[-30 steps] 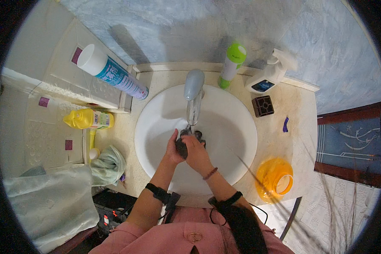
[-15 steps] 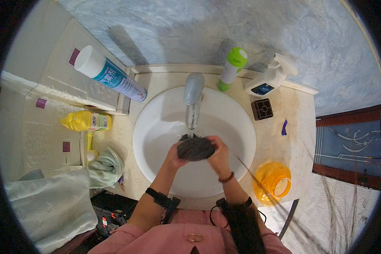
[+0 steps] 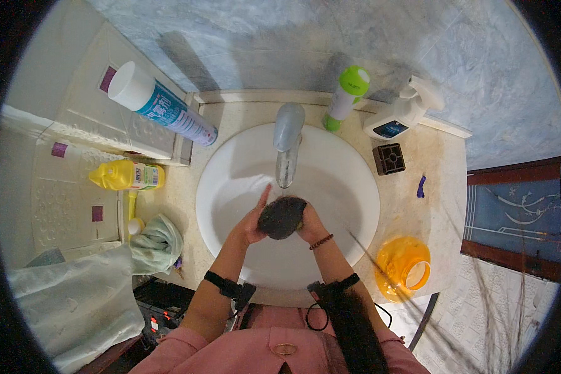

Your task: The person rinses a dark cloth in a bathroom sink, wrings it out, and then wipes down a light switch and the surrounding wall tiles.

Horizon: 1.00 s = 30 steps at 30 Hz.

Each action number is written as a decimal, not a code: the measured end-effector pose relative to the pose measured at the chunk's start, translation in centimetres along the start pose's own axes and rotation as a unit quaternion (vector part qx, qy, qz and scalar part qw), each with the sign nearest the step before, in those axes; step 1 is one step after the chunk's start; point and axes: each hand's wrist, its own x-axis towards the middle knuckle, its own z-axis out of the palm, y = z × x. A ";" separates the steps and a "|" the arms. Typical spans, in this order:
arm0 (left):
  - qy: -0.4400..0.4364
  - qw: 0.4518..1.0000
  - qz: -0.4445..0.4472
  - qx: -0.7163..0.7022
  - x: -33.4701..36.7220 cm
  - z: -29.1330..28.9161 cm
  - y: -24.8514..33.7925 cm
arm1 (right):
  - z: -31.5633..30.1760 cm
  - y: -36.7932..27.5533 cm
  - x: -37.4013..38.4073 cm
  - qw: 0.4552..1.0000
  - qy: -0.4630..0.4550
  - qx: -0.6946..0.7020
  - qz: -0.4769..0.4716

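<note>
A dark grey oval thing (image 3: 282, 217), fuzzy or rough on top, is held over the white sink basin (image 3: 215, 193), just below the tap's spout. I cannot make out its exact kind. My left hand (image 3: 252, 223) supports it from the left, the thumb stretched up and away and the other fingers hidden behind the thing. My right hand (image 3: 311, 225) grips its right edge, with most fingers out of sight beneath. The grey metal tap (image 3: 288, 128) stands at the back of the basin; whether water runs from it is hard to tell.
Left of the basin are a tall spray can (image 3: 168, 106), a yellow bottle (image 3: 128, 175) and a pale green cloth (image 3: 156, 246). Right and behind stand a green-capped bottle (image 3: 348, 96), a white spray bottle (image 3: 400, 115), a dark square holder (image 3: 389, 159) and an orange jar (image 3: 396, 271).
The dark thing has turned and looks rounder now. My left thumb has lifted away from it toward the tap, and my right hand has shifted a little left and down.
</note>
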 end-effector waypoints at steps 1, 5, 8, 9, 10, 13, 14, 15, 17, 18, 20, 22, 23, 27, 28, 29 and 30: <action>-0.016 0.968 0.132 0.214 -0.1 -3.2 -1.2 | 1.3 0.1 0.2 1.000 -0.011 0.001 0.009; 0.009 0.986 -0.010 -0.164 -1.6 -0.5 -0.8 | 5.4 -1.0 -1.1 0.965 0.102 -0.214 -0.109; -0.002 0.977 -0.009 -0.213 -1.8 1.6 -0.2 | 5.1 -0.7 -1.1 0.864 0.086 -0.450 -0.208; -0.011 0.975 0.003 -0.222 -1.8 2.4 0.1 | 4.7 -0.6 -1.1 0.792 0.063 -0.559 -0.239; -0.007 0.975 0.006 -0.223 -1.2 1.6 0.2 | 5.1 -0.2 -1.2 0.793 0.060 -0.557 -0.237; -0.031 0.953 0.018 -0.300 0.6 -0.7 -0.6 | 6.5 0.3 -2.4 0.749 0.044 -0.623 -0.222; 0.005 0.961 0.032 -0.276 0.5 -0.9 -0.7 | 7.5 -0.1 -3.0 0.704 0.019 -0.665 -0.247; 0.042 0.966 0.046 -0.252 0.5 -1.2 -0.8 | 8.3 -0.5 -3.5 0.657 -0.007 -0.704 -0.271; 0.035 0.971 0.036 -0.233 0.3 -1.8 -1.1 | 9.1 -1.6 -4.5 0.645 -0.031 -0.717 -0.261; 0.029 0.976 0.027 -0.213 0.2 -2.2 -1.2 | 9.2 -1.8 -4.6 0.634 -0.056 -0.729 -0.251; -0.019 0.969 0.018 -0.246 -0.1 -1.1 -1.2 | 8.4 -1.8 -4.3 0.633 -0.054 -0.712 -0.300; -0.066 0.957 0.011 -0.281 -0.5 0.0 -1.0 | 7.4 -0.7 -3.8 0.628 -0.054 -0.695 -0.346; -0.006 0.966 0.021 -0.258 -0.4 0.6 -1.0 | 6.9 0.5 -3.6 0.680 0.027 -0.637 -0.362; 0.152 0.951 0.269 0.015 -0.5 3.2 -1.9 | 6.8 2.5 -2.1 0.845 0.198 -0.387 -0.312; 0.179 0.923 0.317 0.121 -0.8 3.5 -2.0 | 7.2 2.4 -1.6 0.911 0.240 -0.230 -0.245; 0.221 0.877 0.360 0.230 -1.0 3.9 -2.0 | 8.0 1.7 -1.8 0.944 0.254 -0.124 -0.173; 0.270 0.816 0.395 0.324 -1.2 4.2 -2.1 | 7.8 1.8 -1.2 0.944 0.255 -0.124 -0.170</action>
